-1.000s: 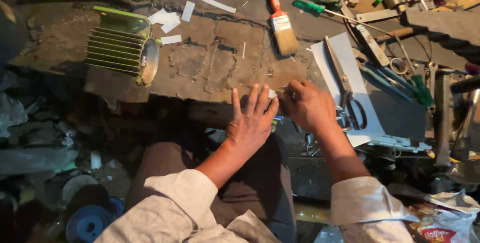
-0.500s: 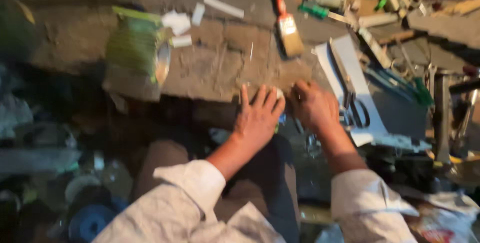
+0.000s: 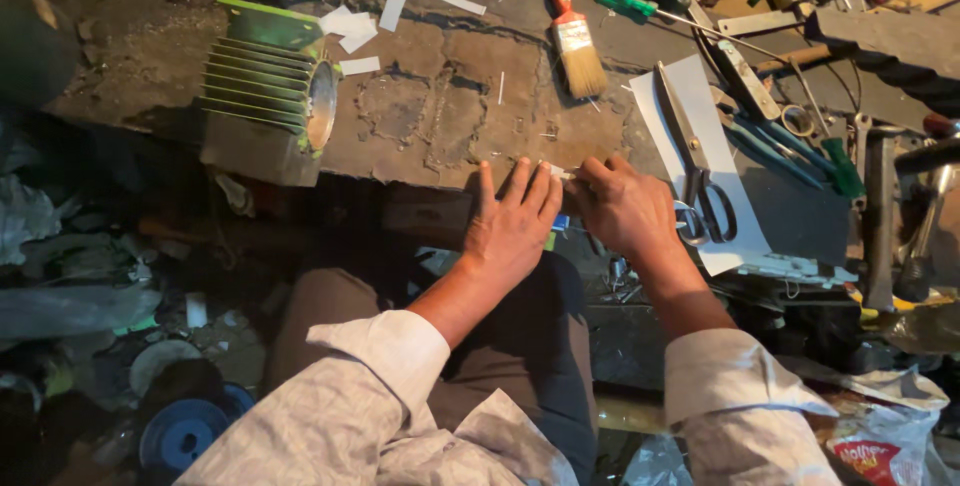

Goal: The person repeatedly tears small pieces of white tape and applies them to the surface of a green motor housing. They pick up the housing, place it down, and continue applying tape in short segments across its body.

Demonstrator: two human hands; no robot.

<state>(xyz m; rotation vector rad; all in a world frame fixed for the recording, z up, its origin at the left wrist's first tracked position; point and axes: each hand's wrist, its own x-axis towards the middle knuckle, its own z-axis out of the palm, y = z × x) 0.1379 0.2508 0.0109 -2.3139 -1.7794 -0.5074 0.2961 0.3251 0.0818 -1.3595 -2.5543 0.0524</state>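
My left hand [image 3: 512, 229] lies flat, palm down, on the front edge of the worn workbench [image 3: 430, 116], fingers stretched forward and close together. My right hand [image 3: 625, 211] is right beside it with the fingers curled, pinching a small white strip [image 3: 560, 174] that sticks out toward the left fingertips. What lies under the left palm is hidden. Black-handled scissors [image 3: 700, 181] rest on a white sheet [image 3: 700, 96] just right of my right hand.
A green finned motor housing [image 3: 265, 96] stands at the bench's left. A paintbrush [image 3: 572, 36], a green-handled screwdriver [image 3: 632, 4], white paper strips [image 3: 352, 26] and blue-handled pliers [image 3: 790, 151] lie around. A blue spool [image 3: 185, 436] sits on the floor.
Both hands stay at the bench's front edge, close together. The view wobbled and blurred half a second ago and has settled again.
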